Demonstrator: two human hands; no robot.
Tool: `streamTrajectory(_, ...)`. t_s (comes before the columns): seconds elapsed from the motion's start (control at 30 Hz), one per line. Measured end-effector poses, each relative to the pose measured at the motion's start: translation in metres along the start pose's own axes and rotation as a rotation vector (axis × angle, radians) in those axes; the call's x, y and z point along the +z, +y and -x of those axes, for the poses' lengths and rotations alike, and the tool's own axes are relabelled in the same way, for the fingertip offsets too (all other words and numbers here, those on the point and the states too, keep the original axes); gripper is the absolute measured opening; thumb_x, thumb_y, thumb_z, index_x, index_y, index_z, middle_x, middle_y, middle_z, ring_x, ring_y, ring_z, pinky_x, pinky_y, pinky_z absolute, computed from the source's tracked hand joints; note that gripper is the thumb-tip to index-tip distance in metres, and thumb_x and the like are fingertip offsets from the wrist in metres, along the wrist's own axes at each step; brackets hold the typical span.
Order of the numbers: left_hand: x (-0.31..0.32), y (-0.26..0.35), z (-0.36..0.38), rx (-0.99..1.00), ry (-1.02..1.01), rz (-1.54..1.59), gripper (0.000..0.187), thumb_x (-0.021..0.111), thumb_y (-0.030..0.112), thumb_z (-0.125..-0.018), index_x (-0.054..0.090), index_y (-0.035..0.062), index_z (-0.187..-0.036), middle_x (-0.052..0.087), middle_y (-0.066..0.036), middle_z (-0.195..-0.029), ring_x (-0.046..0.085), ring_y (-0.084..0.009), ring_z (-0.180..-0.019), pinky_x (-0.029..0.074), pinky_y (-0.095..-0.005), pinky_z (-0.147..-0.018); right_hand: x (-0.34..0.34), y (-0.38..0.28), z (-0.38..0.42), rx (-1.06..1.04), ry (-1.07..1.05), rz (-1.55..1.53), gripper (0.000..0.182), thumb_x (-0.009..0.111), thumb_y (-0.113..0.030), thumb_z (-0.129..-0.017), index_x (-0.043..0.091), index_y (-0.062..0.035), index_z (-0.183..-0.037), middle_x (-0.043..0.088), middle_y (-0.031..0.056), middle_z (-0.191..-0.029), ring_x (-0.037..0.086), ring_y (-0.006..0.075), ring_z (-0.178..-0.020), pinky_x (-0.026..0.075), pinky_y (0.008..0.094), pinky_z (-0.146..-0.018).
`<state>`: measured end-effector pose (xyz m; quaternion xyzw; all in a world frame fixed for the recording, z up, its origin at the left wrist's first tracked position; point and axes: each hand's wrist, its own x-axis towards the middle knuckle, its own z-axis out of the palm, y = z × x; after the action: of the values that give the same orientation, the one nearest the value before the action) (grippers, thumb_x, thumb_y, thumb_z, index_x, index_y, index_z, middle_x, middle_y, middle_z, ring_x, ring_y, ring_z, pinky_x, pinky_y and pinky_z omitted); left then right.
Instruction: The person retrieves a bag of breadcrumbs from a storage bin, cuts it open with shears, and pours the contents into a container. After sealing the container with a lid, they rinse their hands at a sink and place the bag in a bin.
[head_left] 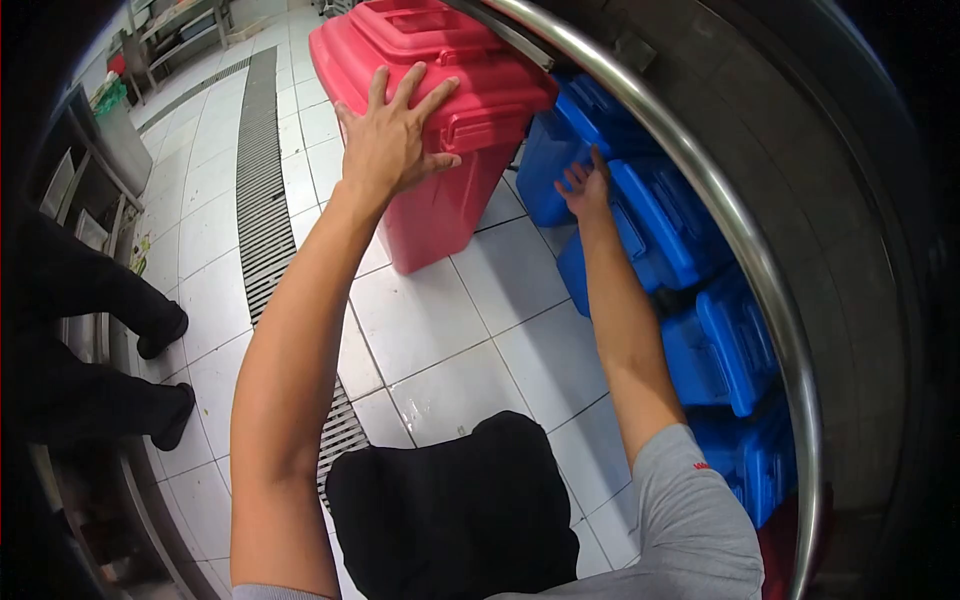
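Red bin [478, 132], top cropped, left hand [388, 140] hiding a corner

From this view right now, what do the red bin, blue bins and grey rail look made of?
Red bin: likely moulded hard plastic, satin; rounded edges, even colour, soft highlights.
Blue bins: probably similar plastic, smooth; moulded shapes, uniform colour.
Grey rail: metal, polished; bright streaked reflections. Perhaps stainless steel, but plating can't be ruled out.

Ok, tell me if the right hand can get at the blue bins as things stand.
Probably yes: the right hand, open, is right beside the blue bins, and nothing visible stands between them. Whether it touches one is hard to tell.
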<state>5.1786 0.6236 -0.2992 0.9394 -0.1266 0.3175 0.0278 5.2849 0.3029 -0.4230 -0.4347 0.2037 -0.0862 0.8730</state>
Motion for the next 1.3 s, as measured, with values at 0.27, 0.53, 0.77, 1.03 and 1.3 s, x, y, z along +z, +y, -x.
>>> streamTrajectory(0.27,0.018,-0.025,-0.020,-0.033,-0.084,-0.037,0.096,0.075,0.064,-0.066,0.029,0.0437,-0.149,0.026,0.001,-0.158,0.023,-0.0391,-0.144,0.033,-0.0782,-0.096,0.006,0.015,-0.059,-0.156,-0.138,-0.438,0.076,0.074,-0.040,-0.081,0.041,-0.0096,-0.142,0.026,0.0132,-0.153,0.021,0.0278,-0.143,0.026,0.0557,-0.110)
streamTrajectory(0.53,0.035,-0.027,-0.040,-0.069,-0.118,-0.055,0.096,0.073,0.066,-0.069,0.026,0.0435,-0.150,0.023,0.001,-0.159,0.020,-0.0392,-0.145,0.032,-0.0793,-0.097,-0.023,0.018,-0.041,-0.117,-0.060,-0.586,0.055,0.078,-0.030,-0.082,0.054,-0.0088,-0.126,0.046,0.0106,-0.134,0.039,0.0246,-0.129,0.034,0.0507,-0.106)
streamTrajectory(0.77,0.041,-0.049,-0.055,-0.114,-0.199,-0.083,0.093,0.069,0.066,-0.073,0.022,0.0455,-0.150,0.016,0.004,-0.161,0.012,-0.0366,-0.148,0.027,-0.0786,-0.102,-0.038,0.036,0.047,-0.110,-0.044,-0.421,0.044,0.073,-0.030,-0.088,0.055,-0.0116,-0.123,0.055,0.0057,-0.118,0.051,0.0212,-0.112,0.043,0.0483,-0.100)
streamTrajectory(1.03,0.043,-0.071,-0.050,-0.132,-0.233,-0.098,0.091,0.067,0.065,-0.076,0.017,0.0482,-0.150,0.011,0.007,-0.162,0.009,-0.0363,-0.149,0.025,-0.0777,-0.104,-0.040,0.071,0.168,-0.132,-0.085,-0.321,0.064,0.070,-0.037,-0.090,0.042,-0.0057,-0.139,0.047,0.0095,-0.135,0.042,0.0250,-0.127,0.042,0.0512,-0.103)
streamTrajectory(1.3,0.040,-0.063,-0.013,-0.082,-0.219,-0.030,0.087,0.068,0.054,-0.080,0.023,0.0386,-0.153,0.011,-0.005,-0.163,0.010,-0.0415,-0.148,0.014,-0.0767,-0.107,-0.058,0.094,0.297,-0.007,-0.054,-0.120,0.045,0.060,-0.031,-0.097,0.046,-0.0033,-0.130,0.049,0.0102,-0.137,0.045,0.0271,-0.129,0.035,0.0580,-0.109)
